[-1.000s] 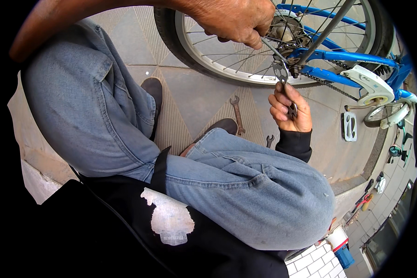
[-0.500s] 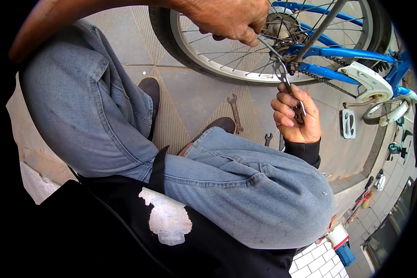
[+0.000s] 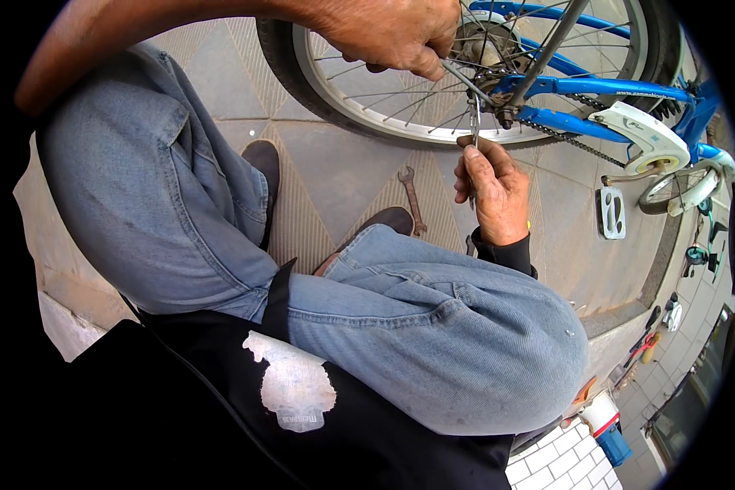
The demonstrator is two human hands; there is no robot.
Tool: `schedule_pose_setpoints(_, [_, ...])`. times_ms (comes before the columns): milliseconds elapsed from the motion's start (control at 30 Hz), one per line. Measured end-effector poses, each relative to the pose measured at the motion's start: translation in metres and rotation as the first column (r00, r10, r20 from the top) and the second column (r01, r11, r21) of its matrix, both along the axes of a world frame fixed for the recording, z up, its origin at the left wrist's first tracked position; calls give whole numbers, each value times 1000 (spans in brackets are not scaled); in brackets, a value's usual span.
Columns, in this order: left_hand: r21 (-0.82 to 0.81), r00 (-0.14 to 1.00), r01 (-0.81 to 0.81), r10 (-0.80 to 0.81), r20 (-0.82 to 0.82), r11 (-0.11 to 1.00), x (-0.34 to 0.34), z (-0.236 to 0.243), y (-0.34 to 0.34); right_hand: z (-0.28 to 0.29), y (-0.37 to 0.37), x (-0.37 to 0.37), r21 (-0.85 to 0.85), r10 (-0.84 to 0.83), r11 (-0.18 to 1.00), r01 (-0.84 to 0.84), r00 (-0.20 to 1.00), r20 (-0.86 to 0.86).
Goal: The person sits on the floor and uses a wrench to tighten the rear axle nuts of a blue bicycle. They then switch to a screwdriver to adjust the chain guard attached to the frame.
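One flat metal tool [image 3: 475,118] in the right hand [image 3: 498,194]

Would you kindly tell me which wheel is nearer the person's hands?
The large wheel at the top, beside the left hand and right hand; the other wheel looks smaller and sits far right, past the pedal.
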State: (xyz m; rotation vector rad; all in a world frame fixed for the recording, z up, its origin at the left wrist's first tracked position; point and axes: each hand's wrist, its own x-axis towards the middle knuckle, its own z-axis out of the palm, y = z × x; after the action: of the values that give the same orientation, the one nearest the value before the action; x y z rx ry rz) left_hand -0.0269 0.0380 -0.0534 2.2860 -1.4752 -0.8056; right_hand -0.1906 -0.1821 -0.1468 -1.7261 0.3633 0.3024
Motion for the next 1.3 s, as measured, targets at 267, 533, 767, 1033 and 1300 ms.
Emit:
schedule_pose_setpoints(267, [17, 997, -21, 22, -71, 1000, -1, 9, 1, 16, -14, 3, -87, 59, 995, -55, 997, 43])
schedule_pose_setpoints(533, [46, 994, -56, 60, -90, 997, -4, 14, 0, 57, -13, 21, -286, 175, 937, -198, 979, -104])
schedule_pose_setpoints(767, [47, 998, -30, 32, -51, 998, -2, 11, -2, 24, -19, 9, -436, 230, 888, -150, 963, 138])
schedule_pose_setpoints(1033, [74, 997, -59, 62, -37, 995, -6, 15, -1, 8, -4, -3, -440, 161, 898, -5, 934, 318])
schedule_pose_setpoints(1300, [31, 996, -33, 35, -83, 999, -2, 13, -1, 17, -18, 7, -523, 231, 849, -78, 944, 235])
